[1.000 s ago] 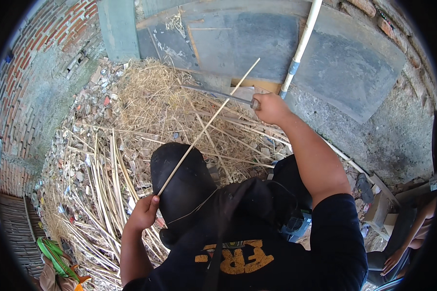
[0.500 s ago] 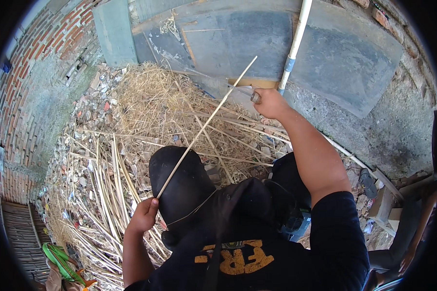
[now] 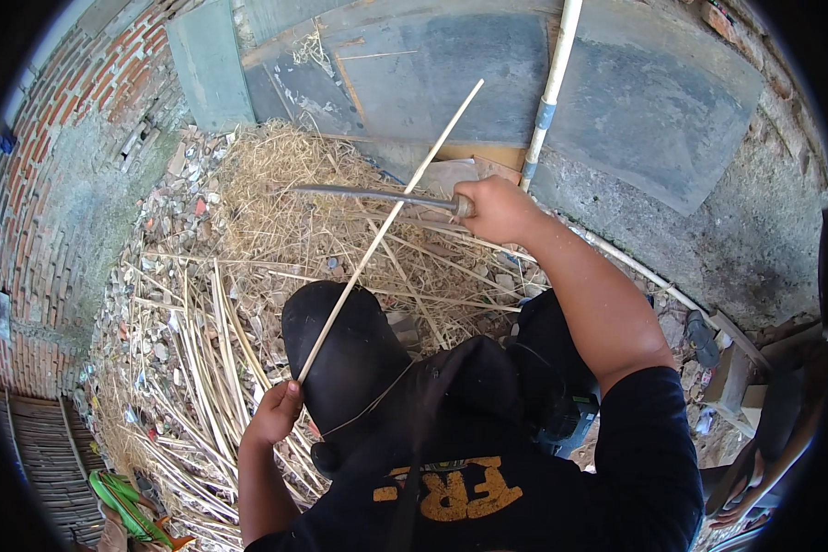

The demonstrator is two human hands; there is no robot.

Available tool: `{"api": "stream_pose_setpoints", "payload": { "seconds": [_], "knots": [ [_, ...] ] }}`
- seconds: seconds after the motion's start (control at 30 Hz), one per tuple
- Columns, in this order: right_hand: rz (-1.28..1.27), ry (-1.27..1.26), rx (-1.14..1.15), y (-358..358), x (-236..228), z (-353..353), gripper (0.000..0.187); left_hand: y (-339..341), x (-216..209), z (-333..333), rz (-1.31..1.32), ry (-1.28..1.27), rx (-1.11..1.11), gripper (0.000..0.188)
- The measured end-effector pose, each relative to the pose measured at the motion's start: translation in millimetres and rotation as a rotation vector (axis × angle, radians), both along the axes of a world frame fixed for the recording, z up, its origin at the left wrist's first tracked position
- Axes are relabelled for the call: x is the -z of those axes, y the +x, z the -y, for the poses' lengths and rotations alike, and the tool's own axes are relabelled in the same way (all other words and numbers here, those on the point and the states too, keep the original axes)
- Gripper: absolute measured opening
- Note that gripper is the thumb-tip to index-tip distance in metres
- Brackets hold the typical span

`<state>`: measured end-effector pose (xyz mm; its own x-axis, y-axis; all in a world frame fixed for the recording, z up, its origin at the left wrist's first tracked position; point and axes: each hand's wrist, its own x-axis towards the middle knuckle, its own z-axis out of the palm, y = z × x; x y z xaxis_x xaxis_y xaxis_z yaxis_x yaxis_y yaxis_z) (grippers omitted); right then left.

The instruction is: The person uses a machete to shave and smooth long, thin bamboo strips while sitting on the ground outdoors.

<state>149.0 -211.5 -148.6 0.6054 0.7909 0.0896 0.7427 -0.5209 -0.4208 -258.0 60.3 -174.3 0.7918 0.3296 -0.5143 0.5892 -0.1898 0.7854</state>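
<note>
My left hand (image 3: 274,412) pinches the near end of a long, thin pale bamboo strip (image 3: 370,250). The strip slants away up and to the right, passing over a dark pad (image 3: 340,322) on my left knee. In my right hand (image 3: 497,210) is the handle of a long-bladed knife (image 3: 368,192), its blade pointing left. Blade and strip cross just left of that hand; whether they touch I cannot tell. The fingers of my right hand are wrapped round the handle.
Many split bamboo strips (image 3: 213,368) lie at my left on rubble. Ahead is a heap of fine shavings (image 3: 281,184). Grey panels (image 3: 653,110) and a white pipe (image 3: 554,87) stand beyond. A brick wall (image 3: 51,202) rises at left; another person's hand (image 3: 741,492) shows at lower right.
The knife's blade has swung nearer and lower, now level across the strip. My right hand has come slightly down and left. The strip's far end has risen a little; my left hand keeps its hold.
</note>
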Motion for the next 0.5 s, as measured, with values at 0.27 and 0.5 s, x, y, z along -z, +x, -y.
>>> {"api": "stream_pose_setpoints", "payload": {
  "seconds": [0.27,0.5],
  "knots": [
    [0.052,-0.106,-0.087,-19.2,-12.1,-13.9,0.024,-5.4,2.9,3.5,0.039,0.114,0.017,0.05],
    [0.047,0.049,0.135,35.5,28.5,2.4,0.021,-5.2,4.1,0.3,0.064,0.172,0.048,0.051]
  ]
}}
